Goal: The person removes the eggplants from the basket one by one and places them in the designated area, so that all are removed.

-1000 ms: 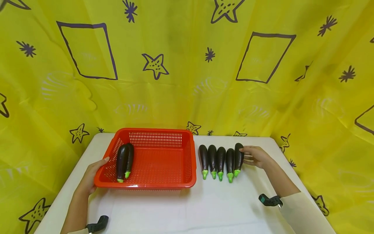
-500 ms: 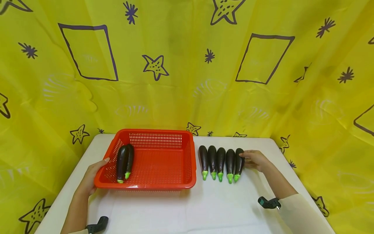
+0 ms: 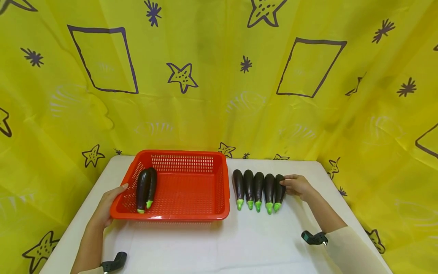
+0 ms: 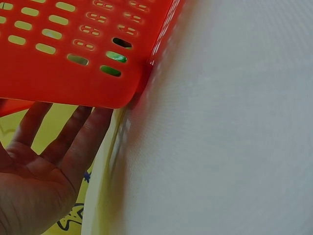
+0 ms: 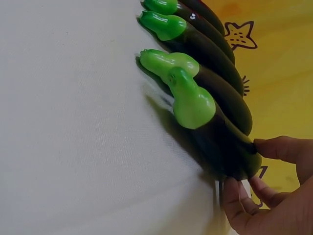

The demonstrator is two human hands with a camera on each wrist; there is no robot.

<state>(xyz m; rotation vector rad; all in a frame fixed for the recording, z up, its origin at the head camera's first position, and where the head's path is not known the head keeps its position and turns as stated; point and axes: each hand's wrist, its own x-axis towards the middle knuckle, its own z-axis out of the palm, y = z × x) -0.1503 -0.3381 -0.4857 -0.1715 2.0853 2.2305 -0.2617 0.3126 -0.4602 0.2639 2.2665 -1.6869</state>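
My left hand (image 3: 104,207) holds the left rim of a red plastic basket (image 3: 184,217), thumb over the edge. In the left wrist view, the fingers (image 4: 73,134) reach up to the underside of the rim. Two dark eggplants (image 3: 143,190) with green stem ends lie side by side in the left part of the basket. At the right, my right hand (image 3: 298,186) pinches the wide end of the rightmost eggplant (image 3: 279,192) between thumb and fingers. In the right wrist view, the stem end of this eggplant (image 5: 220,142) overlaps the neighbouring eggplant's stem (image 5: 166,61).
Several more eggplants (image 3: 248,186) lie in a row right of the basket, stems toward the near side. All rests on a white table (image 3: 205,247). A yellow patterned curtain (image 3: 212,114) hangs behind and along both sides.
My right hand has brought the rightmost eggplant a little nearer, so its top sits level with its neighbour's. My left hand and the basket have stayed put.
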